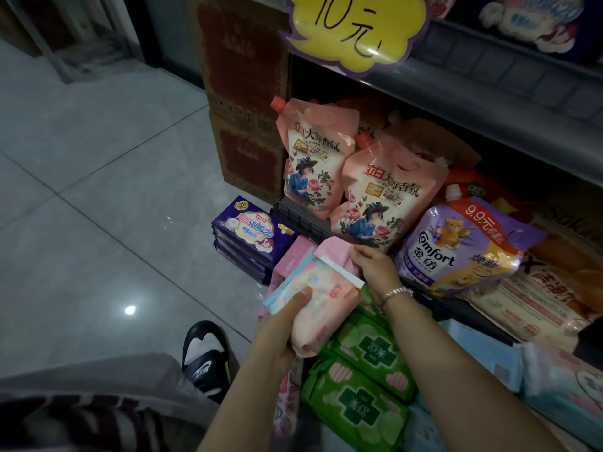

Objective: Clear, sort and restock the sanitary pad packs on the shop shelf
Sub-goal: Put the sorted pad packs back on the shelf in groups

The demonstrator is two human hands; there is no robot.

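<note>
Left hand (287, 324) wraps pale pink pad pack (321, 313), thumb on top; soft wrapper could slide out, drop onto green packs (362, 370) below. Right hand (375, 265) just beyond, fingers pinching second pink pack (332, 252); tug risks toppling detergent pouches (368, 203) leaning behind.

This is a small shop aisle. A yellow cloud-shaped price sign (357, 26) reading "10元" hangs from a dark metal shelf edge (509, 89). Below it stand pink detergent refill pouches (385, 197) and a purple Comfort softener pouch (463, 246) printed with "9.9元". Stacked purple sanitary pad packs (251, 236) sit on the grey tiled floor (98, 190), beside brown cartons (244, 102).
</note>
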